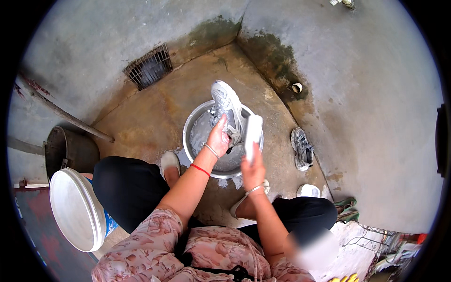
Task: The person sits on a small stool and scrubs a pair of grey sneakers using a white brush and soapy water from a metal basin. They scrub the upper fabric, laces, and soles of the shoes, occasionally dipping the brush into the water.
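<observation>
My left hand [219,138] grips a wet grey-and-white sneaker [229,104] by its heel end, toe pointing away from me. The shoe is tilted on its side above a round metal basin [187,141] that holds cloudy, sudsy water. In my right hand [253,172] is a white brush [253,132], its back towards me, close against the sole side of the sneaker. The brush's bristles are hidden, and hand and brush are slightly blurred. Another grey sneaker [302,149] rests on the concrete floor to the right, near the wall.
A white lidded bucket [75,209] stands by my left knee, before a dark metal drum [72,148] and a leaning wooden pole [67,116]. A barred drain opening [149,67] and a pipe end [297,87] are in the walls. A small white dish [308,190] and green shoes [347,209] lie right.
</observation>
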`<state>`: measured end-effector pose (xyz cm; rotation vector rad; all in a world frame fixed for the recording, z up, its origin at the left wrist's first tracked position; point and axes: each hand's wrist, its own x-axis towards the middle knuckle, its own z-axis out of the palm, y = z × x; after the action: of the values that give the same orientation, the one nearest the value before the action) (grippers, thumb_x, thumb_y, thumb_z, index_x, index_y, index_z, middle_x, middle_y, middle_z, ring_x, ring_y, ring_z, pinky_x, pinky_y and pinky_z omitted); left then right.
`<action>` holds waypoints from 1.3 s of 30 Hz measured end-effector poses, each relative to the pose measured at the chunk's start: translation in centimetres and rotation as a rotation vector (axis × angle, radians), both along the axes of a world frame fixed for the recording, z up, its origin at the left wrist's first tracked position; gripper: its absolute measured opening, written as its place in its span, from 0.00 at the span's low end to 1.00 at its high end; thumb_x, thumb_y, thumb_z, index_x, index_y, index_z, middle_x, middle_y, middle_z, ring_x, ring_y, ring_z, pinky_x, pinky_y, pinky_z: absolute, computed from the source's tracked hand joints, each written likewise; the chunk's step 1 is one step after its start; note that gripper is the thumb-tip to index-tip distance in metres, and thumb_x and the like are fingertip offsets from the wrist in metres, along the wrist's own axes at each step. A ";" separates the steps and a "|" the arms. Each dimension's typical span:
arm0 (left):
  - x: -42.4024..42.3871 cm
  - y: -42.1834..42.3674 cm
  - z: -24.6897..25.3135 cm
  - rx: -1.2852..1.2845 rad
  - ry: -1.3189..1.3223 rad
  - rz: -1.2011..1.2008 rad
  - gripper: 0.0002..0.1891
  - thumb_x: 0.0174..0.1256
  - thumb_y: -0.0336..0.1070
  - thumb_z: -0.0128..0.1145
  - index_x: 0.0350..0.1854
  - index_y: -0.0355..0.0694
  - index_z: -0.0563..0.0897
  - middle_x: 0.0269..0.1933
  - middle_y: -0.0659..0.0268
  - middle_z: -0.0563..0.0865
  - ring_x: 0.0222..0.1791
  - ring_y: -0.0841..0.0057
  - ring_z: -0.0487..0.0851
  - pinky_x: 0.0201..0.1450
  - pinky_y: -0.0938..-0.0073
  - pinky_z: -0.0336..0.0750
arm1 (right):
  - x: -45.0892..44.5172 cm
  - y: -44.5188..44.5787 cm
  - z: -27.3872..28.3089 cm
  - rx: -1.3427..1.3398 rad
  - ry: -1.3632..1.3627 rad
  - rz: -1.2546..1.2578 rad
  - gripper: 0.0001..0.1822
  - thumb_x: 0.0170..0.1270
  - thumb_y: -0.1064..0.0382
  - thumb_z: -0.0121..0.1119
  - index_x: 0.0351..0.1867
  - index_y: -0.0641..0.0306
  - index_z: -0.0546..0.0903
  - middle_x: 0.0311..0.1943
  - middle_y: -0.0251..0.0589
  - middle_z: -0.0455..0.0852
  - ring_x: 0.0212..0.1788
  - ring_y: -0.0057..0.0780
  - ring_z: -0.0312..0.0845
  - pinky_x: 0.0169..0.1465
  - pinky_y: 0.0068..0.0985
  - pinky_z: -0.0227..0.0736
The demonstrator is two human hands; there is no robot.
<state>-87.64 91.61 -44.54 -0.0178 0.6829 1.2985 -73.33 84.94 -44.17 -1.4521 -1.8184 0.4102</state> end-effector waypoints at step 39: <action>0.2 0.7 -5.5 -0.095 -0.207 0.012 0.28 0.64 0.59 0.43 0.54 0.41 0.73 0.49 0.57 0.80 0.50 0.63 0.77 0.58 0.59 0.67 | -0.9 0.6 1.3 -0.620 -0.335 0.155 0.28 0.63 0.49 0.47 0.65 0.44 0.58 0.30 0.61 0.81 0.33 0.57 0.77 0.38 0.44 0.72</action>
<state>-87.43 92.34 -50.06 -0.2311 0.5663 1.2546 -74.19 85.54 -42.89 -1.8824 -2.1962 0.9168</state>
